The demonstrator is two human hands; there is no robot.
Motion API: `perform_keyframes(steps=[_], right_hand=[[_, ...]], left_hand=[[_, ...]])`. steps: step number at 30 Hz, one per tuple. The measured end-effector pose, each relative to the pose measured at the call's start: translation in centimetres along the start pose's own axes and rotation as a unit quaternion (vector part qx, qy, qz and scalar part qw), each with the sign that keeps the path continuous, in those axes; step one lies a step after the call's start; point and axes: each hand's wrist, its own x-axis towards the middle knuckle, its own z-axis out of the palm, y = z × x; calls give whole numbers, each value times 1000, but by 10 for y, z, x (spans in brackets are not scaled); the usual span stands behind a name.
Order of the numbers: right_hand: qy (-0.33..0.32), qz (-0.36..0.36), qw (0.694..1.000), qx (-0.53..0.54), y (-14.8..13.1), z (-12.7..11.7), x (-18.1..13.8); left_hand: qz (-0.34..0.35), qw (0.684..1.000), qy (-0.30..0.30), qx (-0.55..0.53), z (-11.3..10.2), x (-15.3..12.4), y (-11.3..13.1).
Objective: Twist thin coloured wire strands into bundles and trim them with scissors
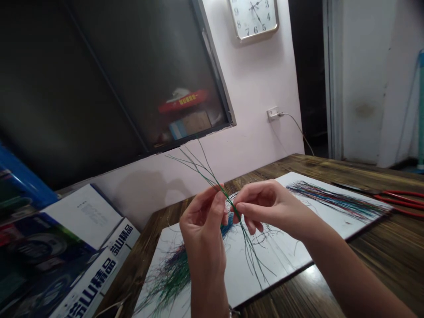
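You pinch a few thin green wires [212, 174] between the fingertips of your left hand [202, 221] and your right hand [265, 205]. Both hands are narrow, so the fine strands stay together and do not fall. The wires rise above the middle of the white board [281, 254], which lies on the wooden desk [380, 247] and gives a pale ground where colours show well: one loose wire heap [168, 278] at lower left, one long wire spread [334, 198] at right. Red-handled pliers [397, 201] lie at the right edge, within reach
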Motion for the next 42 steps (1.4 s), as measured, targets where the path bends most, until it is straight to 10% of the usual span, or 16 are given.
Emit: perform_keyframes(steps=[42], right_hand=[[74, -50, 995, -55, 1, 6, -1]], left_hand=[[16, 994, -31, 99, 3, -7, 6]])
